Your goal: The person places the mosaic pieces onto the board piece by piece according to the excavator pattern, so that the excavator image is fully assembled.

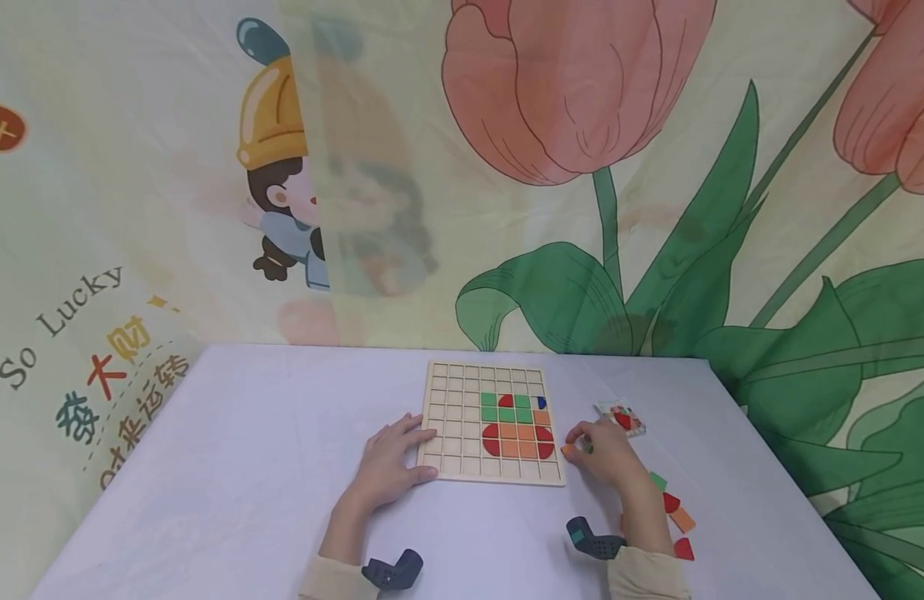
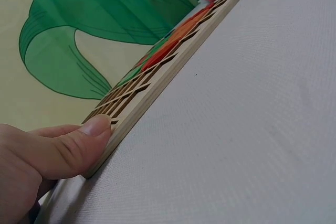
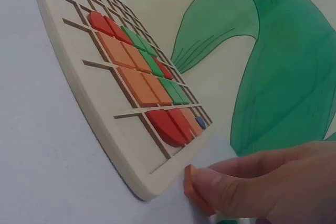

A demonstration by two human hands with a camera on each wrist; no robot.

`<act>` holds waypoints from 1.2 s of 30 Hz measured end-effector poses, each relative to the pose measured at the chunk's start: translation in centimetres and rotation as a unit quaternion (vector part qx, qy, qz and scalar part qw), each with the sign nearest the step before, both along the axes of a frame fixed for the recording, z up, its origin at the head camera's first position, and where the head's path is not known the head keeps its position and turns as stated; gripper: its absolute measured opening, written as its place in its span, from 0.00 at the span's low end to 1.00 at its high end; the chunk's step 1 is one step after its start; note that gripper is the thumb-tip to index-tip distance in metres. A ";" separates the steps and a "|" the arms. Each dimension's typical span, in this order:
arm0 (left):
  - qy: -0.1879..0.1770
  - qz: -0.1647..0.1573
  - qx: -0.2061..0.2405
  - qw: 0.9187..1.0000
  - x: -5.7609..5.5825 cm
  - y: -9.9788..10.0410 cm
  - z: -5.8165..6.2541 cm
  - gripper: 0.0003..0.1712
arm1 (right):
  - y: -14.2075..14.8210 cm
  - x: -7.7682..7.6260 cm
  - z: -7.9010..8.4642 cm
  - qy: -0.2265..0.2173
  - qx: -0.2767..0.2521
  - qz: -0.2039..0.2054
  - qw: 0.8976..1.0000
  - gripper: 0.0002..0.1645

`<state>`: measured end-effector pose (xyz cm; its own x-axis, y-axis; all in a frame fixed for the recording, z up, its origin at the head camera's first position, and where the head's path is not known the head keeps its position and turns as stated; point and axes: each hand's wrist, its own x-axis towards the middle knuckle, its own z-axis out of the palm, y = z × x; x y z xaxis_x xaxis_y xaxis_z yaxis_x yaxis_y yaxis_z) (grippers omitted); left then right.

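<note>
A pale wooden grid board (image 1: 450,422) lies on the table, with green tiles (image 1: 489,413), orange tiles (image 1: 509,448), red rounded tiles (image 1: 491,439) and a small blue tile (image 1: 541,402) in its cells. My left hand (image 1: 390,462) rests against its left side. The thumb (image 2: 96,126) lies over the near-left corner, and the fingers reach along the edge. Beside the board's near-right corner, my right hand (image 1: 604,454) pinches an orange tile (image 3: 198,191) between thumb and fingers. A bit of green (image 3: 227,221) shows beneath this hand; whether it is held I cannot tell.
Behind my right hand lies a picture card (image 1: 632,425) in a clear wrapper. Near my right forearm are a loose green tile (image 1: 658,481), red tiles (image 1: 683,548) and an orange tile (image 1: 682,520). The white table (image 1: 244,467) meets a printed curtain at the back.
</note>
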<state>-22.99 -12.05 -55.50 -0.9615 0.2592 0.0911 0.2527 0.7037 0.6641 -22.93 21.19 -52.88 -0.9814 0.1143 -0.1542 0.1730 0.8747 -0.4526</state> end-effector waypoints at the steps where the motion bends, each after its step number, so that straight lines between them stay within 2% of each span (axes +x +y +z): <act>1: 0.000 -0.001 0.001 1.000 0.0 0.0 0.0 0.32 | 0.0 0.0 0.0 -0.002 0.004 -0.001 1.000 0.14; 5: 0.003 -0.002 0.002 1.000 0.0 0.0 -0.1 0.32 | -0.2 0.0 0.1 -0.003 0.009 -0.004 1.000 0.16; 8: 0.003 -0.002 0.002 1.000 -0.1 0.0 -0.1 0.32 | -0.4 0.0 0.2 0.008 0.007 -0.005 1.000 0.15; 13: 0.003 -0.004 0.002 1.000 -0.1 0.0 -0.2 0.32 | -0.6 -0.3 0.4 0.020 -0.023 -0.021 0.999 0.13; 20: 0.002 -0.005 0.001 1.000 -0.1 -0.1 -0.1 0.32 | -2.4 -1.2 0.9 0.107 -0.063 -0.050 0.991 0.11; 22: 0.000 -0.006 0.000 1.000 -0.1 -0.1 -0.2 0.32 | -3.7 -1.8 1.1 0.127 -0.059 -0.034 0.990 0.10; 25: 0.001 -0.007 0.003 1.000 -0.1 0.0 -0.2 0.32 | -6.3 -3.1 1.3 0.146 -0.056 0.016 0.988 0.09; 29: 0.006 -0.009 0.005 1.000 -0.1 -0.2 -0.3 0.32 | -9.7 -5.3 1.3 0.138 -0.061 0.076 0.986 0.06; 32: 0.010 -0.016 0.004 1.000 -0.1 -0.4 -0.5 0.31 | -11.5 -6.6 1.0 0.116 -0.063 0.091 0.987 0.03; 36: 0.020 -0.020 0.005 1.000 -0.1 -0.5 -0.6 0.31 | -12.8 -8.0 0.4 0.102 -0.062 0.085 0.989 0.03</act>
